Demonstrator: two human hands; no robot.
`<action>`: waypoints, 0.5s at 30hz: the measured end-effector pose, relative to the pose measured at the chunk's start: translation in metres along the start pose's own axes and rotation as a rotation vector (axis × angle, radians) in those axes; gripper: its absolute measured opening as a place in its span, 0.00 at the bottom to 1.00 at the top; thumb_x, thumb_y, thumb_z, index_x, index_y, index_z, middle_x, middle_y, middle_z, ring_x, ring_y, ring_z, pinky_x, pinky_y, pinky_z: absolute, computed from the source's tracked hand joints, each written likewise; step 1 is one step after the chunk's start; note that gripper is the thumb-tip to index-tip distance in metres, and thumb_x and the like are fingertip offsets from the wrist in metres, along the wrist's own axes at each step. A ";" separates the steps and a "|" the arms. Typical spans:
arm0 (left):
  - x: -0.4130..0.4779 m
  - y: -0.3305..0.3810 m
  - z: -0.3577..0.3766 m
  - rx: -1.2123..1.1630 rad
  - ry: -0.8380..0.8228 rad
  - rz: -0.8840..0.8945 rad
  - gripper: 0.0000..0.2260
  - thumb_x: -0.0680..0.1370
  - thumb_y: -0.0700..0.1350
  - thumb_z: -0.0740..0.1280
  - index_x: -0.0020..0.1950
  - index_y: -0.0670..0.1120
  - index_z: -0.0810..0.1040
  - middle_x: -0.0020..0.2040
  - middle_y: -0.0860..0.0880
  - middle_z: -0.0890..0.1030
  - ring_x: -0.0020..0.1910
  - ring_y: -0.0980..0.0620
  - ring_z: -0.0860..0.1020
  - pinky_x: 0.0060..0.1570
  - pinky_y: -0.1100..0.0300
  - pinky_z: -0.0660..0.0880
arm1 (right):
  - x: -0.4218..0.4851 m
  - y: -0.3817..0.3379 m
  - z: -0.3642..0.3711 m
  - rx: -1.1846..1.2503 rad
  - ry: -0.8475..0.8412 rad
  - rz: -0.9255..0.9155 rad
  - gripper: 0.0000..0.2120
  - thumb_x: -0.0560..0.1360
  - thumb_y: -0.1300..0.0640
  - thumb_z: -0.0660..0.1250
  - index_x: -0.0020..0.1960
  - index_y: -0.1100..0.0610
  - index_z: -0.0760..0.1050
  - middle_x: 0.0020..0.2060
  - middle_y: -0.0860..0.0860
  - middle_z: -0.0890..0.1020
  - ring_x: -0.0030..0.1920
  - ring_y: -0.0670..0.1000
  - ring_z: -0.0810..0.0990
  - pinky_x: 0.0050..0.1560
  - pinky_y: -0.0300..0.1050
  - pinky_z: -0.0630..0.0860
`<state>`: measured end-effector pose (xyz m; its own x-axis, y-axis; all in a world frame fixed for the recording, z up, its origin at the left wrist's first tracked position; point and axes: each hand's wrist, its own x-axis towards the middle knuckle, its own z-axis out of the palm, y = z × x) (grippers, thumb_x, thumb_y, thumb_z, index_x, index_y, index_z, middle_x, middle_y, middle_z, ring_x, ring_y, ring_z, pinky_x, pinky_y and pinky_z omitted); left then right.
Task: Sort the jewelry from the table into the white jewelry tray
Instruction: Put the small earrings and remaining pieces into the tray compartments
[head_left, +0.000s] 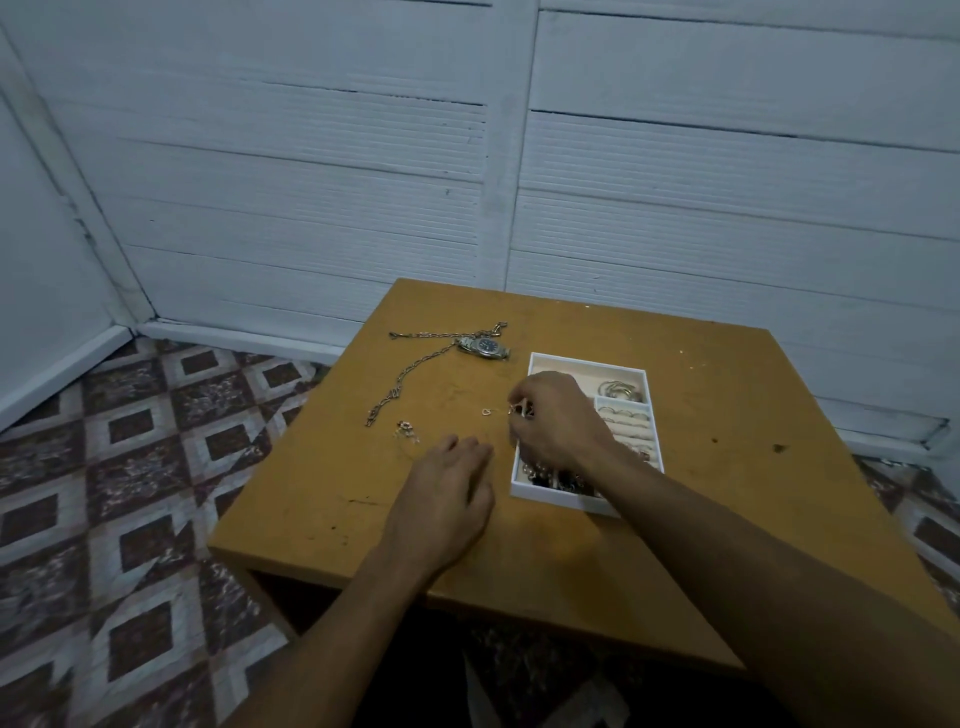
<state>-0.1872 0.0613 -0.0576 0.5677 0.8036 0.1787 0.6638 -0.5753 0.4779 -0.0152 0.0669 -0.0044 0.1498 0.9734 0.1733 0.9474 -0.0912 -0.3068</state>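
Silver, fine, light: your right hand (550, 415) pinches a small piece (519, 410) beside the white tray (587, 357); left hand (452, 483) lies relaxed on the table (727, 405). Probably slippery, snag-prone; pinch solid metal.

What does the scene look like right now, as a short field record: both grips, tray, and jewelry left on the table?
white tray: bangles and rings already inside
left grip: hand rests on the table, holds nothing
right grip: pinches a small shiny piece at the white tray's left rim
still on table: watch, long chain, small reddish piece
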 end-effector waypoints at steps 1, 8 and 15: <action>0.000 0.001 0.001 0.039 -0.015 0.009 0.20 0.81 0.49 0.57 0.73 0.49 0.68 0.73 0.50 0.68 0.75 0.49 0.59 0.71 0.54 0.59 | 0.007 0.001 0.002 -0.042 -0.032 0.000 0.15 0.73 0.55 0.65 0.58 0.57 0.80 0.58 0.54 0.80 0.61 0.55 0.73 0.65 0.48 0.67; -0.001 -0.001 0.007 0.101 -0.006 0.040 0.24 0.79 0.53 0.49 0.71 0.47 0.70 0.73 0.47 0.68 0.75 0.45 0.60 0.72 0.50 0.60 | 0.037 -0.006 0.012 -0.257 -0.273 0.121 0.15 0.73 0.57 0.64 0.59 0.55 0.77 0.69 0.53 0.68 0.75 0.61 0.53 0.74 0.62 0.51; -0.003 0.000 0.006 0.109 0.007 0.049 0.27 0.77 0.54 0.47 0.69 0.46 0.73 0.71 0.46 0.71 0.73 0.44 0.65 0.70 0.50 0.63 | 0.042 -0.005 0.020 -0.311 -0.270 0.046 0.12 0.77 0.58 0.61 0.58 0.57 0.77 0.69 0.53 0.69 0.76 0.60 0.50 0.74 0.63 0.46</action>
<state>-0.1858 0.0582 -0.0630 0.5974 0.7752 0.2054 0.6848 -0.6264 0.3724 -0.0192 0.1121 -0.0148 0.1540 0.9832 -0.0981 0.9879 -0.1550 -0.0034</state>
